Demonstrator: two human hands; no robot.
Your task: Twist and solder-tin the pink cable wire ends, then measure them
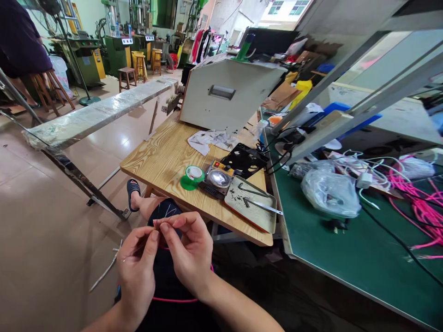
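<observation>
1. Head view: left hand (pixel 138 267) and right hand (pixel 190 253) meet over the lap (pixel 168 276), fingertips nearly touching; each pinches narrowly, thumb to finger, on something very fine, apparently the end of the pink wire (pixel 176 300).
2. Wire position: a loop shows below the hands, across the lap. The pinched end is mostly hidden by fingers; its condition cannot be told.
3. Step in hand (judged): fine fingertip work on the wire end.
4. Next move (judged): calls for a steady left pinch and small, controlled right-finger motion.
5. Nearby, on the wooden surface (pixel 148 152): green spool (pixel 188 182), box with a round metal bowl (pixel 218 179), tray (pixel 238 212); all apart from the hands.
</observation>
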